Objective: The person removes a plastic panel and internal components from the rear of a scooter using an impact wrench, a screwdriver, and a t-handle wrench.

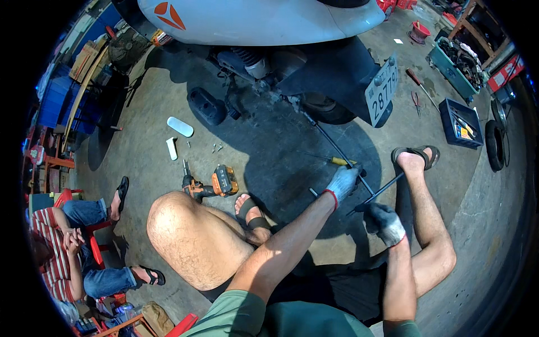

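Scooter [252, 22] is the big item, ahead of the grip, rear wheel [325, 106] just beside the work area. Second person [53, 224] sits well left of the grip, hands together.

Long T-handle wrench [327, 139] is the working tool: far end goes in beside the wheel, near end at the hands. Left hand [343, 182] is gloved and wrapped round the shaft [366, 184]. Right hand [384, 222], gloved too, is at the near end of the crossbar [389, 185]; can't tell how fully its fingers close.

Step in hand reads as turning a fastener low on the scooter; can't see whether the tip is seated. Next move probably calls for left steadying the shaft in line, right swinging the crossbar.

Containers: blue bins [53, 104] far left of the grip, contents unclear. Teal crate [447, 74] far ahead-right, heaped with dark parts. Dark blue tray [447, 126], nearer on the same side, has hand tools and small packets.

Left of the grip: cordless drill [210, 184], black cover [206, 106], white oval panel [180, 126]. Yellow-handled screwdriver [339, 161] lies just ahead of the left hand. Smallest: loose screws [218, 147] past the drill.
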Demonstrator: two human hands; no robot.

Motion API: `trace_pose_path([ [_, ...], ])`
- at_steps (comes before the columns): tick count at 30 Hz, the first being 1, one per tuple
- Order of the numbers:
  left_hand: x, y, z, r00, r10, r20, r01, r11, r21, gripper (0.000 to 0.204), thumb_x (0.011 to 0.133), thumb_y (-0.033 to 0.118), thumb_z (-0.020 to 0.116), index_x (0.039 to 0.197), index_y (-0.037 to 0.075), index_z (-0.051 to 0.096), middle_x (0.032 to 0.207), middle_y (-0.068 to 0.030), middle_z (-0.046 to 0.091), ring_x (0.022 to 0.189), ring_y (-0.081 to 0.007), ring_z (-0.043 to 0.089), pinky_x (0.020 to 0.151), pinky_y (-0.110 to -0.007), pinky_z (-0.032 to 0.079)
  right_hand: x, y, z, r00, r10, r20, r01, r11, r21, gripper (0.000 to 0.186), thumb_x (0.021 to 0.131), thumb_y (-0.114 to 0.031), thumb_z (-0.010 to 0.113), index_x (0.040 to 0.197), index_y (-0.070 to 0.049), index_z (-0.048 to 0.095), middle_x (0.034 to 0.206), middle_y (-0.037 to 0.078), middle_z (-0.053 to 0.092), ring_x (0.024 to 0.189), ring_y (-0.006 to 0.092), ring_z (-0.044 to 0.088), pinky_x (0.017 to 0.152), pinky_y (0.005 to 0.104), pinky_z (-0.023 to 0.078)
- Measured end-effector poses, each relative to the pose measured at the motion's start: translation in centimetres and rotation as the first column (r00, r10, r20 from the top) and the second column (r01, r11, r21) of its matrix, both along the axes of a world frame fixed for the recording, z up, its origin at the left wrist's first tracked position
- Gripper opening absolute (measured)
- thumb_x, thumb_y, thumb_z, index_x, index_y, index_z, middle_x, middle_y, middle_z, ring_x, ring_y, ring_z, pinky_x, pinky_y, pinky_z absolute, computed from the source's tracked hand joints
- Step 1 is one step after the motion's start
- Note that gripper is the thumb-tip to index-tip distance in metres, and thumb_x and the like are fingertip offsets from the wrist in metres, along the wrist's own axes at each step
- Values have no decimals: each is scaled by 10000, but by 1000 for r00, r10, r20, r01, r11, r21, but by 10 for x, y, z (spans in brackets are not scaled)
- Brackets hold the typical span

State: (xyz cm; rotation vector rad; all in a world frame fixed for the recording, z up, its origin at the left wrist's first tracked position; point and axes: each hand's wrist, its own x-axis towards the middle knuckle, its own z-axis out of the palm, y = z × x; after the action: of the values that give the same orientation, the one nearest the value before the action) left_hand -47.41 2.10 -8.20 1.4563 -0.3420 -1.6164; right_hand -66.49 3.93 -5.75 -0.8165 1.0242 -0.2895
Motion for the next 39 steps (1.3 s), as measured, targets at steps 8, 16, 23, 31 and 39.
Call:
trace_pose_path([
  [8, 4, 2, -6, 1000, 10, -23, -11, 1000, -18, 287, 946, 324, 510, 830, 97, 643, 558, 30, 472, 454, -69, 395, 426, -243, 275, 3, -2, 13, 914, -257, 314, 256, 966, 45, 344, 902, -221, 556, 1136, 28, 596, 658, -16, 483, 496, 78, 414, 437, 218, 312],
  [16, 5, 2, -2, 997, 10, -73, -13, 999, -38, 283, 948, 300, 509, 829, 75, 633, 560, 27, 470, 449, -76, 399, 421, -244, 286, 10, -5, 15, 807, -435, 399, 453, 890, 53, 353, 902, -262, 574, 1117, 15, 618, 629, -35, 464, 517, 74, 410, 460, 214, 294],
  [23, 0, -1, -7, 998, 30, -63, -32, 999, -23, 302, 951, 316, 510, 823, 70, 631, 555, 22, 464, 431, -82, 388, 411, -246, 279, 0, -7, -20, 968, -227, -104, 227, 974, -13, 294, 889, -186, 541, 1091, 8, 629, 661, 0, 508, 500, 102, 435, 439, 234, 314],
  [31, -11, 8, -23, 1000, -8, -7, 7, 999, -50, 320, 949, 335, 504, 845, 65, 641, 564, 8, 480, 444, -96, 410, 415, -257, 303, -23, -25, -29, 840, -541, 49, 543, 834, -99, 317, 885, -132, 528, 1145, 45, 558, 650, 3, 481, 479, 105, 448, 407, 248, 363],
  [39, -8, 40, -56, 980, 157, -125, -148, 986, 79, 317, 944, 356, 518, 882, 80, 660, 587, 3, 492, 448, -110, 448, 400, -280, 337, -3, -23, -47, 909, -409, -78, 384, 895, -227, 237, 902, -129, 531, 1048, 37, 619, 625, 23, 512, 472, 122, 462, 416, 253, 366],
])
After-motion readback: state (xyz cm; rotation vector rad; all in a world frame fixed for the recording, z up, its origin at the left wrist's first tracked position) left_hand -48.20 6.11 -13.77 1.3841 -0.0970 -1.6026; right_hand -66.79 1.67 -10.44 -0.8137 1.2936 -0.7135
